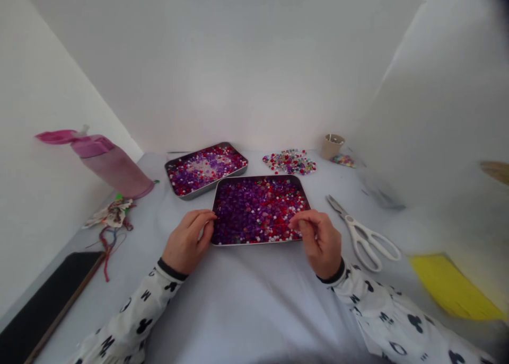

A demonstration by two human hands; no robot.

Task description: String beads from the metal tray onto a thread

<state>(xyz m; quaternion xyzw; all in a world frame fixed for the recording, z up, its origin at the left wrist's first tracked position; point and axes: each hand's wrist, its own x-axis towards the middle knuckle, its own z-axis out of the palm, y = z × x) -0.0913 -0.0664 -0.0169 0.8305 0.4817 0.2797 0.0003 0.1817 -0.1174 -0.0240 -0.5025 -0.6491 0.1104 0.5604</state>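
A dark-rimmed metal tray [260,243] full of purple, red and white beads [254,205] lies in front of me. My left hand [190,239] is at its left edge, thumb and forefinger pinched together. Over the tray's right side, my right hand [320,242] is closed in a pinch just above the red and white beads. A faint, very thin thread [246,225] appears to stretch between both sets of fingertips, low across the tray. Its ends are hidden in my fingers.
Behind stands a second bead tray [199,190], beside a strand pile of beads [289,161] and a small cup [332,145]. White-handled scissors [363,237] and a yellow sheet [455,287] lie right. Left are a pink bottle [115,168], colored cords [109,242] and a black flat object [51,305].
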